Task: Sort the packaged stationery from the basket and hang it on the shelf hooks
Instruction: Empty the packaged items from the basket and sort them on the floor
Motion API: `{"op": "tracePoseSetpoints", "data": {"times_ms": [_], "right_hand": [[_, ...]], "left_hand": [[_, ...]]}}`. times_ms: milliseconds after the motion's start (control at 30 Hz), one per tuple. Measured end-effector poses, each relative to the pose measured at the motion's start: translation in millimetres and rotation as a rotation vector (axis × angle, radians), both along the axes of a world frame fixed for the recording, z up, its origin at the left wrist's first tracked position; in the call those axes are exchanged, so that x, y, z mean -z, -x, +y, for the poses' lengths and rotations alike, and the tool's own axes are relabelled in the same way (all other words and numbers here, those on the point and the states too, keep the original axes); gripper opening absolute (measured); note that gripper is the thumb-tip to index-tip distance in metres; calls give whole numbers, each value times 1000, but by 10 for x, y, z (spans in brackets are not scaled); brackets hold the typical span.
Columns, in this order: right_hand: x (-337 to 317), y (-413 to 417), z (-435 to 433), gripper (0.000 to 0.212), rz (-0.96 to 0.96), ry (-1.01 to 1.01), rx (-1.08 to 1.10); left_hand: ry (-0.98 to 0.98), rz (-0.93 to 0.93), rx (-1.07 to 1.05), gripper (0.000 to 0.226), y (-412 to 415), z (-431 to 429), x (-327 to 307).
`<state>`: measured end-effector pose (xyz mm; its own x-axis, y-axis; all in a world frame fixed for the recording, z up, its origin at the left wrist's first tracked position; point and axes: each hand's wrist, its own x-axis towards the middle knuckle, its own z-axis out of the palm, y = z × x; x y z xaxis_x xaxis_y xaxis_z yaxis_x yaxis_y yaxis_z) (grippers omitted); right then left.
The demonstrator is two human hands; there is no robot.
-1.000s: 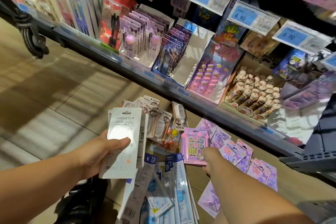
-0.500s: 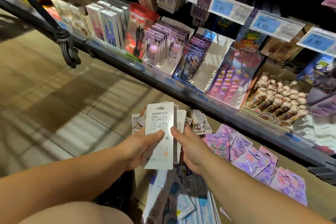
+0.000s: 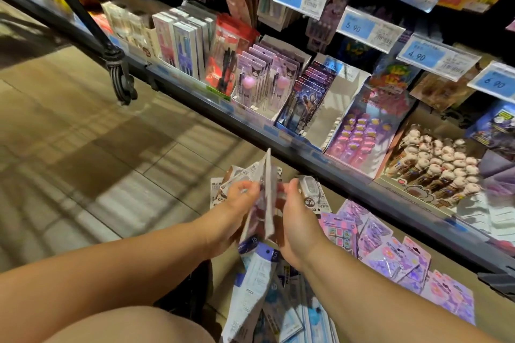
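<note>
Shop floor (image 3: 111,161), both hands (image 3: 237,214) (image 3: 299,217) gripping packets (image 3: 267,172)

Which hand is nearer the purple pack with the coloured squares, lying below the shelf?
Right. The right hand is just left of the purple pack; the left hand is farther left, beyond the held packs.

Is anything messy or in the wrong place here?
Yes. Purple packs and blue-white packs lie scattered below the shelf, overlapping at odd angles, not hanging. The left hand and right hand hold a stack.
</note>
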<state>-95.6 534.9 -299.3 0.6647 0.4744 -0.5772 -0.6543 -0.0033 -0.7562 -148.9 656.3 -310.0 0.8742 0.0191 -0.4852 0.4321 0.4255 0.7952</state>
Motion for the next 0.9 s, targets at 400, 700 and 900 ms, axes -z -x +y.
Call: {"op": "tracePoseSetpoints", "data": {"times_ms": [400, 700, 900], "right_hand": [[71, -65, -108, 69, -322, 232, -50], [399, -69, -354, 34, -99, 360, 73], [722, -59, -369, 28, 48, 483, 13]], "left_hand": [[434, 94, -25, 49, 123, 200, 0], [261, 333, -305, 29, 252, 391, 331], [128, 375, -423, 21, 397, 524, 512]]}}
